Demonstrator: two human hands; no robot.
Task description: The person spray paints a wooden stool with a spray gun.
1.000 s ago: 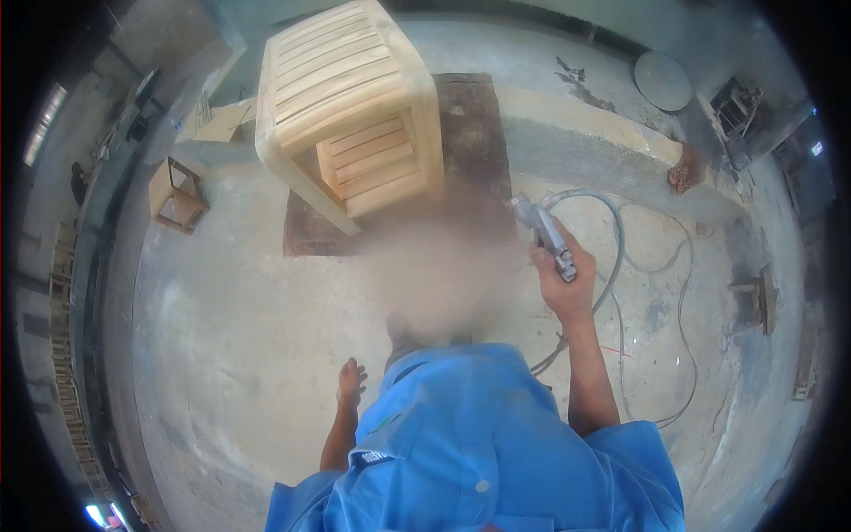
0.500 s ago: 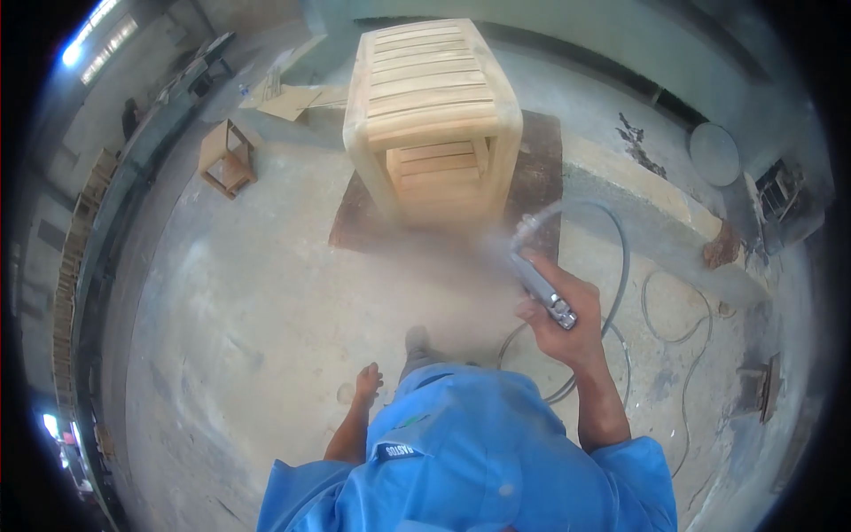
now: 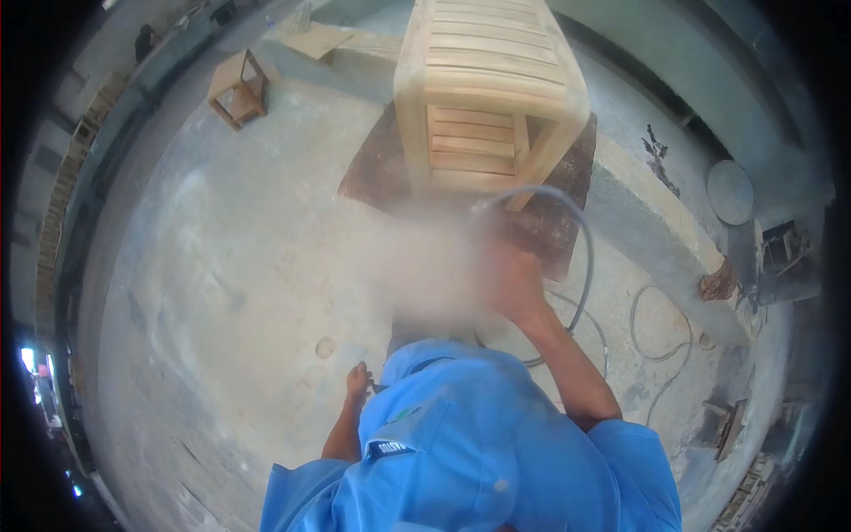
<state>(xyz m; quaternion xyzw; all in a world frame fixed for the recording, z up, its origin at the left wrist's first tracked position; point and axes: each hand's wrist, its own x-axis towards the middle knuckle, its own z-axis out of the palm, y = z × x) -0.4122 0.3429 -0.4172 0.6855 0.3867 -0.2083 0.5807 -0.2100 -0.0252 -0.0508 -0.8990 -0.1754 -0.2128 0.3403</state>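
Observation:
A pale slatted wooden stool with a lower slatted shelf stands upright on a dark brown board. In front of it is my right hand, its fingers and anything in them hidden by a whitish blur. A grey hose loops up from the floor to the blurred area at this hand. My left hand hangs low beside my blue shirt, away from the stool; its fingers look partly curled, and whether it holds anything is too small to tell.
A small wooden stool stands at the upper left, near flat sheets. A low concrete ledge runs along the right, with a round disc beyond it. More hose lies on the floor at the right.
My right hand has moved left and is now blurred; the grey tool seen in it before is hidden. The stool and board appear shifted right and up in the view.

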